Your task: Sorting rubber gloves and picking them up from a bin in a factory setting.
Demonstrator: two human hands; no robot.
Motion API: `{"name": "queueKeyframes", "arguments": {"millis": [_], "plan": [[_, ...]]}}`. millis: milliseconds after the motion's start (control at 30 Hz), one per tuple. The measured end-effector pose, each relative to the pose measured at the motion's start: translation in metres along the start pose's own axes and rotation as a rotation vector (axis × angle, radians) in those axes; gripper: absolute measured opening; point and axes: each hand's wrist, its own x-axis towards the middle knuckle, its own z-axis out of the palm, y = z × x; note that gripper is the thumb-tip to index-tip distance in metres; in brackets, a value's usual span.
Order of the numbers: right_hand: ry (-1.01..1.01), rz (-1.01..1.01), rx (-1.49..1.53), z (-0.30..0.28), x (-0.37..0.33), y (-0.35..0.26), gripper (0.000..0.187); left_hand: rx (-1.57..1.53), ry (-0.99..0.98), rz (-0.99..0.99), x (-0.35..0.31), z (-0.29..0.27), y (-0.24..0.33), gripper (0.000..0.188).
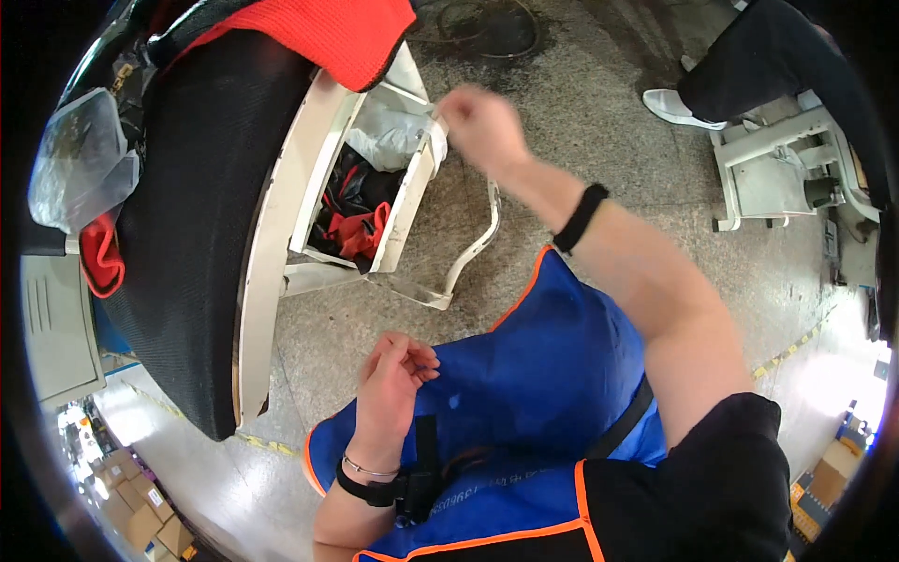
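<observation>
An open white drawer (pixel 409 211) sticks out from under a table with a black fabric top (pixel 201 206). My right hand (pixel 479 124), a little blurred, is closed at the drawer's far outer corner, its fingertips on the rim. Inside the drawer lie a crumpled clear plastic bag (pixel 384 136) and a heap of red and black cloth pieces (pixel 358 229). Over the blue apron (pixel 534 375) on my lap hangs my left hand (pixel 391 379), its fingers loosely bent and partly apart, with nothing visible in them.
Red knit fabric (pixel 323 37) drapes over the table's far end. A clear plastic container (pixel 84 164) hangs at the left edge. Below the drawer bends a white metal leg (pixel 473 248). Another person's leg and white shoe (pixel 682 109) are at the upper right, beside a white metal stand (pixel 773 140).
</observation>
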Motion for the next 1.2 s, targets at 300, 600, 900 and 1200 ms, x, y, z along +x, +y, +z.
{"name": "queueKeyframes", "arguments": {"millis": [300,600,900,1200], "plan": [[-0.548,-0.464,-0.369,0.163,-0.015,0.001,0.018,0.045,0.047,0.009,-0.016,0.004,0.009,0.018],[-0.131,-0.126,-0.046,0.136,0.024,0.031,0.017,-0.015,0.059,-0.004,-0.014,-0.004,0.010,0.018],[0.219,0.567,1.289,0.137,0.029,0.005,0.022,0.064,0.068,-0.010,0.024,0.015,0.001,0.016],[-0.342,0.325,1.221,0.074,0.019,-0.014,0.025,-0.051,0.213,0.399,0.118,0.020,0.042,0.068]]}}
